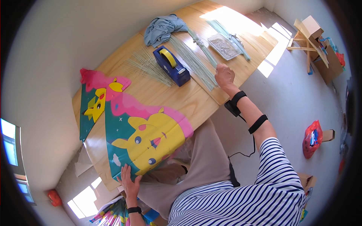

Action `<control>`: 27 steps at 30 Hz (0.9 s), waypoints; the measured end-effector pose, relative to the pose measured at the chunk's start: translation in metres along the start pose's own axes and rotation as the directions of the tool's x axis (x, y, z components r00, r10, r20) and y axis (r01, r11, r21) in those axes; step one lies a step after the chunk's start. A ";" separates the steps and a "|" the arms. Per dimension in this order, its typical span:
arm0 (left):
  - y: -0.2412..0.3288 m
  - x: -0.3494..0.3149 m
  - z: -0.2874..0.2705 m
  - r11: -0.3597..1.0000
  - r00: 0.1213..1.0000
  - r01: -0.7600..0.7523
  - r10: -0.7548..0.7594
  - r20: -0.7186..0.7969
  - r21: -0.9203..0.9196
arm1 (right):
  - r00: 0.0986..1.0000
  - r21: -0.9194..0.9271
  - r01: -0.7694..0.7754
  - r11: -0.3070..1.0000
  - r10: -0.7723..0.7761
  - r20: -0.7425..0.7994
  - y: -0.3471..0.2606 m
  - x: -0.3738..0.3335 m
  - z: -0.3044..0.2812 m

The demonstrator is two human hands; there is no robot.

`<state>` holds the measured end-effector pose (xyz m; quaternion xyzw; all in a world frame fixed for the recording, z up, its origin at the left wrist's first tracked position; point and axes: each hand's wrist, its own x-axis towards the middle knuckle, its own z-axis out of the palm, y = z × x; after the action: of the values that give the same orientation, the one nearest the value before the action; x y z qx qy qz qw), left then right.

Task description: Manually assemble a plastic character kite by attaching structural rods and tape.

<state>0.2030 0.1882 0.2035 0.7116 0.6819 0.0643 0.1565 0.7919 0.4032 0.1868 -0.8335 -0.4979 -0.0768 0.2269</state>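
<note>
My left hand (129, 184) lies with fingers spread on the near corner of a thin printed sheet (151, 137), green and pink with a yellow cartoon face. The sheet reaches over the table's near edge above my lap. My right hand (225, 76) is closed at the table's right side, beside the ends of several thin pale rods (196, 62). Whatever its fingers pinch, if anything, is hidden. A blue tape dispenser (180, 75) with a yellow roll stands left of that hand. A second printed sheet (90, 109) lies at the far left.
More loose thin rods (149, 67) lie left of the dispenser. Farther back on the wooden table (166, 98) are a grey-blue cloth (162, 28), a clear tray of small pieces (225, 46) and more rods (215, 25). A red bag (312, 139) stands on the floor at right.
</note>
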 end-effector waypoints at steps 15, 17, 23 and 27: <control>0.033 0.023 -0.039 0.980 0.796 -0.199 0.146 -0.588 -0.026 | 0.503 0.543 0.734 0.407 -0.863 -0.033 -0.120 -0.160 -0.061; 0.038 0.029 -0.043 0.976 0.782 -0.217 0.182 -0.595 0.014 | 0.427 0.548 0.760 0.348 -0.904 -0.018 -0.134 -0.169 -0.059; 0.019 0.048 -0.002 0.959 0.865 -0.266 0.190 -0.465 -0.102 | 0.318 0.553 0.795 0.249 -0.948 -0.031 -0.159 -0.181 -0.045; 0.006 0.051 0.015 0.962 0.889 -0.236 0.156 -0.431 -0.139 | 0.300 0.554 0.791 0.257 -0.954 0.014 -0.169 -0.185 -0.037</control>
<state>0.2167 0.2362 0.1854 0.7291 0.6147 0.2935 0.0668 0.5588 0.3070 0.2049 -0.3247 -0.9131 0.0742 0.2351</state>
